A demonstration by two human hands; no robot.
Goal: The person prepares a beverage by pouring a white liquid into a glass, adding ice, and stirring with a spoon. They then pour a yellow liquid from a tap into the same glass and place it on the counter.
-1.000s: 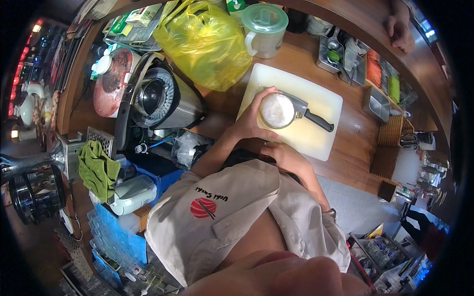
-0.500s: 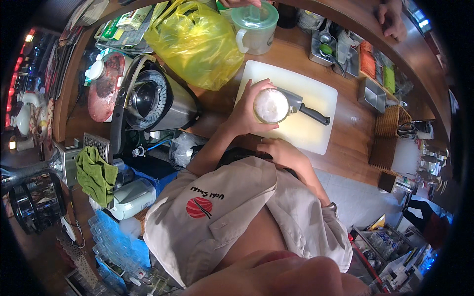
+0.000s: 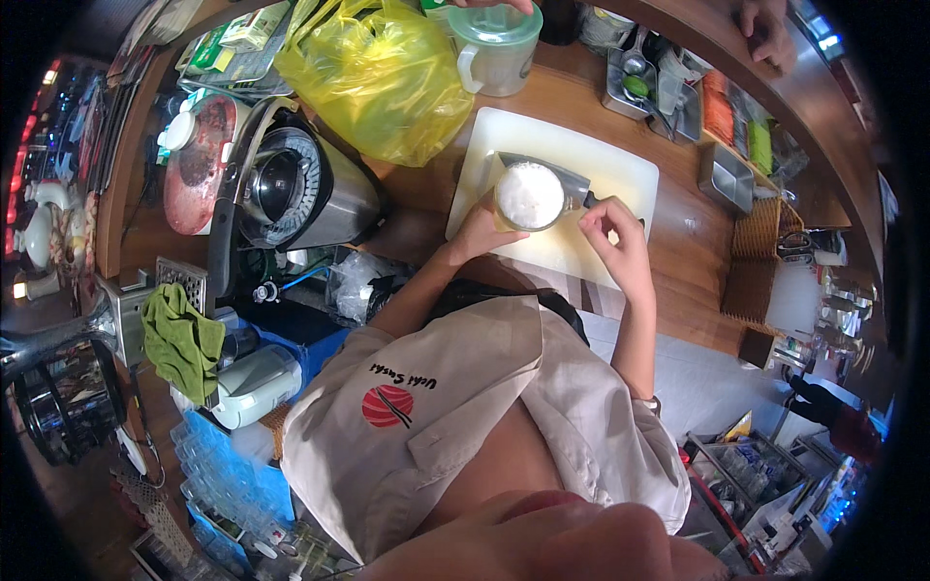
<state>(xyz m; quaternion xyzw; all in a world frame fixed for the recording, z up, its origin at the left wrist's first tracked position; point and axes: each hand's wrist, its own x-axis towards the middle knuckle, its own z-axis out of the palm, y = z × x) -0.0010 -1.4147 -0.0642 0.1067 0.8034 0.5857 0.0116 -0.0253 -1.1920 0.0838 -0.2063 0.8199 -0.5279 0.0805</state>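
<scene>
A glass mug topped with white foam is above the white cutting board, with my left hand wrapped round its near left side. On the mug's other side, my right hand has its thumb and forefinger bent together into a ring, the tips close beside the mug's handle. Whether anything is between those tips I cannot make out. A knife lies on the board behind the mug. Its blade is partly covered by the mug, and my right hand hides most of its dark handle.
At the back stand a yellow plastic bag and a green-lidded jug, with another person's hand at its lid. Left is a steel juicer-like appliance. Metal trays and wicker baskets line the right side.
My right hand has risen from near my waist to the mug's handle side. My left hand still holds the mug, its grip now lower on the near side.
</scene>
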